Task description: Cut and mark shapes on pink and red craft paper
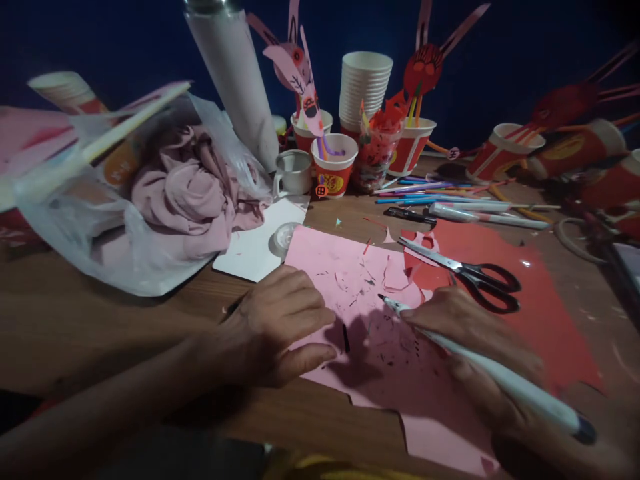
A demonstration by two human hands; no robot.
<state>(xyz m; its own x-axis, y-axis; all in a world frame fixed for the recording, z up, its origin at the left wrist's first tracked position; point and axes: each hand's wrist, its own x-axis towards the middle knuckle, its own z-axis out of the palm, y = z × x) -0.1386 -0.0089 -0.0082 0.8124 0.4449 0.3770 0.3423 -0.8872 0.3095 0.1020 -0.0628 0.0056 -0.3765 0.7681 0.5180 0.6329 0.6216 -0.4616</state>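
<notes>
My right hand (493, 340) grips a white marker (500, 373) with its dark tip pointing left, over a pink sheet of paper (315, 257). Whether the tip touches the paper I cannot tell. My left hand (287, 320) rests at the left edge of that sheet, fingers extended and thumb apart, holding nothing. Black pen marks and small scraps dot the pink sheet. Just beyond my right hand, black-handled scissors (463, 270) lie on a red sheet (545, 307), partly overlapping the pink one.
Behind the papers stand a decorated paper cup (333, 177), a cup of red scraps (377, 150), stacked white cups (365, 80) and a tall bottle (235, 80). Coloured sticks (430, 187) and a black marker (410, 215) lie nearby. At left sits a plastic bag (135, 267) holding pink cloth.
</notes>
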